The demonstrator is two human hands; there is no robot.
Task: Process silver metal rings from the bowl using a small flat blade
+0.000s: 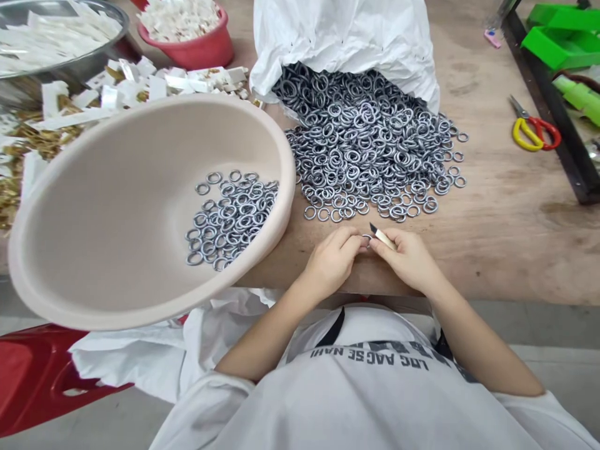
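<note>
My left hand (332, 261) pinches a small metal ring (366, 238) at its fingertips, close to the table edge. My right hand (409, 261) grips a small utility knife (384, 239) with a cream handle and a dark tip, which points at that ring. Beyond my hands, a large heap of grey metal rings (365, 147) spills from a white plastic sack (342, 44) across the wooden table (497, 231). To the left, a beige basin (112, 187) stands tilted, with a smaller pile of rings (229, 215) inside.
A steel basin (60, 44) and a red bowl (187, 37) hold white pieces at the back left, with white and gold strips (94, 106) scattered nearby. Yellow-and-red-handled scissors (532, 128) lie right, beside a black frame (548, 106) and green objects (562, 44).
</note>
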